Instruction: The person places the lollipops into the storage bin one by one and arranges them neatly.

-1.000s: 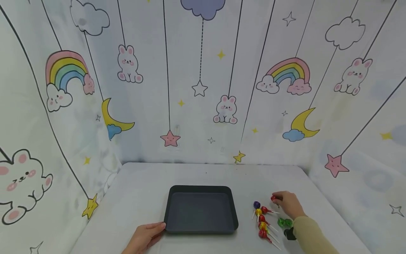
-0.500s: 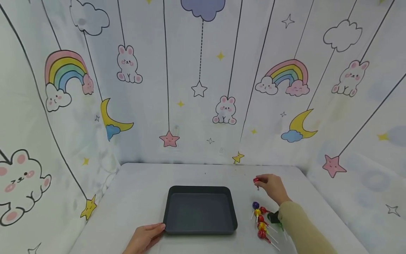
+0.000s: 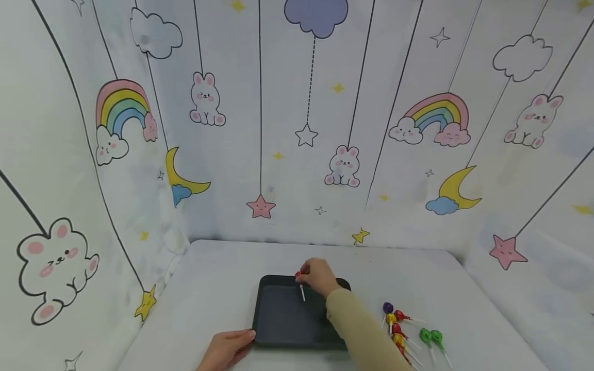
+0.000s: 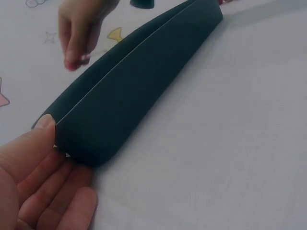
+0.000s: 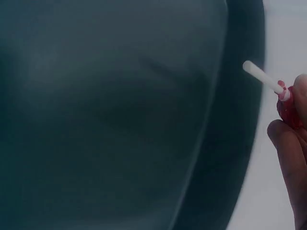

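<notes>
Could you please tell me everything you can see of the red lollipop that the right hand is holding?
The red lollipop has a small round head in shiny red wrapping and a thin white stick. The right hand pinches it at the head between its fingertips, so the stick juts free, slanting down in the head view. It hangs in the air over the far part of the dark tray, touching nothing but the fingers. The tray below it looks bare.

The beige sleeve (image 3: 357,330) covers the near right corner of the dark rectangular plastic tray (image 3: 278,319). Beside that tray, the lowest lollipops in the row (image 3: 399,335) run off the bottom edge. Right wrist view is blurry, with the red lollipop (image 5: 288,108) half behind fingers (image 5: 288,158).
</notes>
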Demonstrator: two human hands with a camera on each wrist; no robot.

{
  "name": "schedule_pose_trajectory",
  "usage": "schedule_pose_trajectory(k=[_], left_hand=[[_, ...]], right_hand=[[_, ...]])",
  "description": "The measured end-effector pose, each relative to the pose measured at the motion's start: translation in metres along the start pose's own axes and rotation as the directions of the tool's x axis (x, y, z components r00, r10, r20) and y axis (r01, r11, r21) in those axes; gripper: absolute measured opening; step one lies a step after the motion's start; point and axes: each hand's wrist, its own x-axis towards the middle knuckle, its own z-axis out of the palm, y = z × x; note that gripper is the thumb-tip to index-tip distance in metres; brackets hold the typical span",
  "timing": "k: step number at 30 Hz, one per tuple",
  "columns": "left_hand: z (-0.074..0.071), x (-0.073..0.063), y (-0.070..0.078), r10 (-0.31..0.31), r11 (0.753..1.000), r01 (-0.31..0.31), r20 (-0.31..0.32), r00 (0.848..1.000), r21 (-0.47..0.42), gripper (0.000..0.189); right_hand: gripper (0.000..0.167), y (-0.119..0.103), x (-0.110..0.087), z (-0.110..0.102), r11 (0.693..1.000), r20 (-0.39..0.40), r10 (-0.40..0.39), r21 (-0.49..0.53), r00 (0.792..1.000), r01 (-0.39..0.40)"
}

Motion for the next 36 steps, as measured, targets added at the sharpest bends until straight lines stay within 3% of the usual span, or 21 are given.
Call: schedule_pose_trajectory(k=[6, 10, 29, 36], left_hand=[[0.000, 0.003, -0.003, -0.018, 1.000, 0.018, -0.007, 1.000, -0.006, 0.064], [0.004, 0.005, -0.004, -0.038, 0.999, 0.039, -0.027, 0.999, 0.003, 0.059], [-0.002, 0.005, -0.004, -0.042, 0.997, 0.045, -0.044, 0.998, 0.057, 0.054], [-0.001, 0.003, -0.004, -0.013, 0.996, 0.017, -0.054, 0.998, 0.085, 0.055]], right_hand=[[0.022, -0.031, 0.007, 0.051, 0.995, 0.079, -0.039, -0.091, 0.996, 0.046], [0.027, -0.035, 0.007, 0.066, 0.984, 0.064, -0.028, -0.171, 0.998, 0.039], [0.028, -0.036, 0.011, 0.081, 0.981, -0.002, -0.068, -0.183, 0.998, 0.066], [0.028, -0.036, 0.010, 0.084, 0.979, -0.037, -0.092, -0.184, 0.995, 0.084]])
